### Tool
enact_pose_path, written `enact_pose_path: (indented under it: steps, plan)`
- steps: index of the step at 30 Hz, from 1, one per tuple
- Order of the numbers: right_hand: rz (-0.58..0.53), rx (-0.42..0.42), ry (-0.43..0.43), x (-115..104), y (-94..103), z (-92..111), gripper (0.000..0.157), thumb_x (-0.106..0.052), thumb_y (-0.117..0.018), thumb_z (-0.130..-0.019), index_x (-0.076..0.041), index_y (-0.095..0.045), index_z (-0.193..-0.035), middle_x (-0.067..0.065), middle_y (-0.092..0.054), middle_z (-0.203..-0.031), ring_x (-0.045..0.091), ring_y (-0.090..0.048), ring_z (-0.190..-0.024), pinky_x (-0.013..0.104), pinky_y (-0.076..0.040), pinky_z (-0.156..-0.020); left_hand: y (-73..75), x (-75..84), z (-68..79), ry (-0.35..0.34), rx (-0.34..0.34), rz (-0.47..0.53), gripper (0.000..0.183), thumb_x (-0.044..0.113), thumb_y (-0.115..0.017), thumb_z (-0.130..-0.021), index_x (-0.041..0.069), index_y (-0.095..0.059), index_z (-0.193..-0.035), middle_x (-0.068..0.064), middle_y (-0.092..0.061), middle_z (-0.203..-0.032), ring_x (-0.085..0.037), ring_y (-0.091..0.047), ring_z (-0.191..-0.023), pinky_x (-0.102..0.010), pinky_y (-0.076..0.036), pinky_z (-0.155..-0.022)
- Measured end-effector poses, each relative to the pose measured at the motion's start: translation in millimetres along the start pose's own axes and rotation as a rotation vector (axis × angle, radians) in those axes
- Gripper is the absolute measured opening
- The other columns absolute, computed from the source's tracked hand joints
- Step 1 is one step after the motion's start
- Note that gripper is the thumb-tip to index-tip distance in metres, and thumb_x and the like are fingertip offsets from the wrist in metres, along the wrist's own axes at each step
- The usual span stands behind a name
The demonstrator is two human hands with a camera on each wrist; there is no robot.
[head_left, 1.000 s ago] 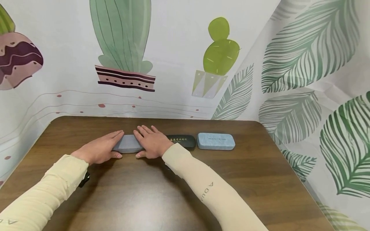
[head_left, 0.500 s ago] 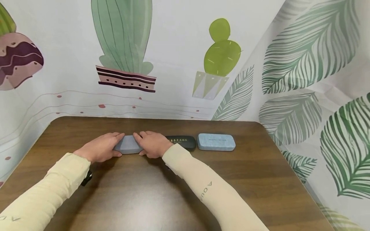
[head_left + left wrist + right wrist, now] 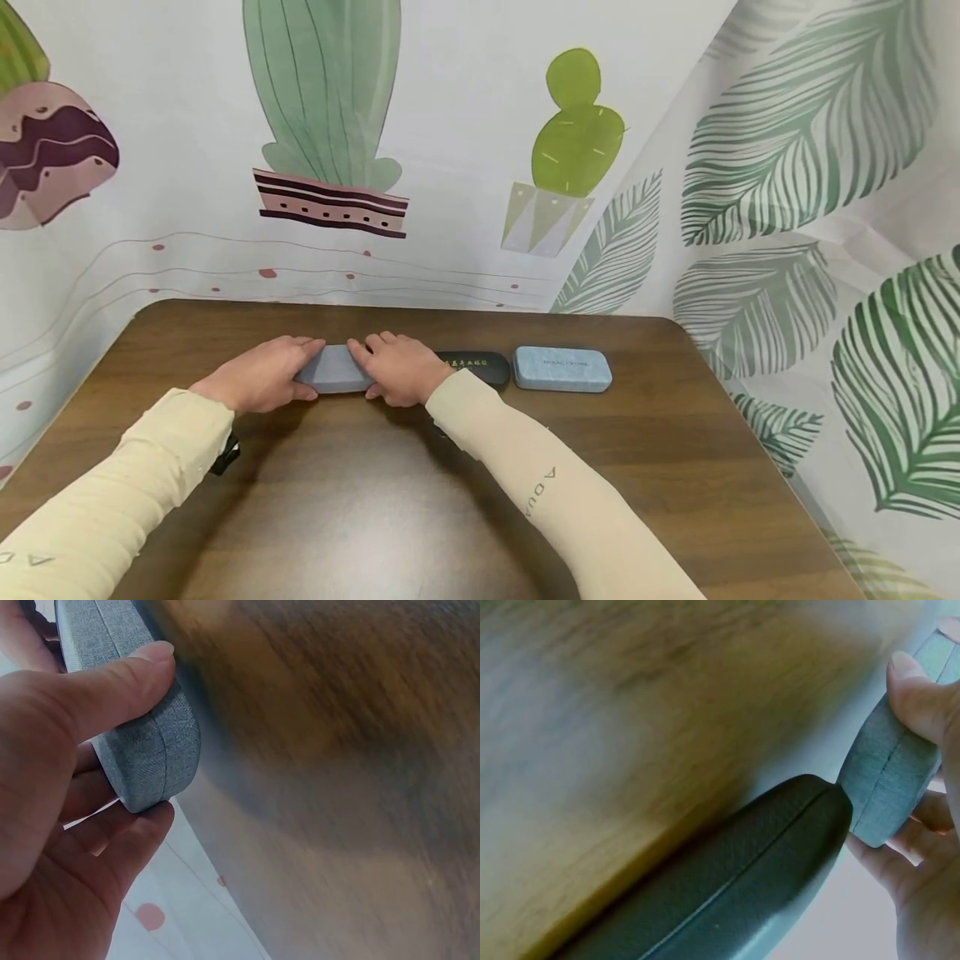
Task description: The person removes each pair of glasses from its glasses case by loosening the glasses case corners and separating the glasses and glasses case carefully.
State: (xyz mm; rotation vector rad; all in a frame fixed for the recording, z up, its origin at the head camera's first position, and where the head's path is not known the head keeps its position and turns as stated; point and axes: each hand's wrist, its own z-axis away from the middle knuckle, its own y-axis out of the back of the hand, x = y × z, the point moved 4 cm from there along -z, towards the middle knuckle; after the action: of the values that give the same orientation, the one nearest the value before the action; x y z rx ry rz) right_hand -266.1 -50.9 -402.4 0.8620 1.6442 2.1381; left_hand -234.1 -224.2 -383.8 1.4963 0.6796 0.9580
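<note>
A grey-blue fabric glasses case (image 3: 335,368) lies near the back of the table, gripped at both ends. My left hand (image 3: 262,375) holds its left end; in the left wrist view the thumb (image 3: 124,686) lies along the near side and fingers wrap beneath the far side. The right end is held by my right hand (image 3: 405,368), thumb in front and fingers behind. Close by that hand, a black glasses case (image 3: 480,364) with gold lettering is partly covered by it; in the right wrist view its tip meets the grey-blue case's end.
To the right of the black case, a light blue glasses case (image 3: 562,369) lies in the same row. The brown wooden table (image 3: 360,500) ends just behind the cases, against a printed cloth backdrop (image 3: 450,167) with cacti and leaves.
The right hand's spread fingers have curled down around the grey-blue case, and the left hand has tightened its hold. The grey-blue case has shifted slightly toward the back; the other cases stay put.
</note>
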Motion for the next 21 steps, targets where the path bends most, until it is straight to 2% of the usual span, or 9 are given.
enact_pose_path:
  steps: [12, 21]
  plan:
    - [-0.083, 0.057, 0.030, 4, 11.5, 11, 0.083, -0.050, -0.067, -0.099, -0.012, -0.031, -0.164, 0.005, -0.055, -0.150, 0.018, -0.056, -0.135, 0.029, -0.045, -0.114, 9.0, 6.4, 4.4, -0.006, 0.015, 0.018, 0.074, 0.021, -0.086, -0.085, -0.014, -0.053, -0.141, -0.029, -0.063, -0.138, -0.039, -0.066, -0.116, -0.052, -0.054, -0.095]
    - [-0.130, 0.088, 0.050, 7, 25.5, 16, 0.085, -0.048, -0.071, -0.096, -0.011, -0.034, -0.163, 0.006, -0.057, -0.149, 0.019, -0.057, -0.132, 0.029, -0.047, -0.112, 24.5, 11.6, 8.1, -0.001, 0.037, 0.023, 0.072, 0.022, -0.088, -0.083, -0.011, -0.056, -0.139, -0.024, -0.067, -0.133, -0.033, -0.067, -0.109, -0.050, -0.055, -0.092]
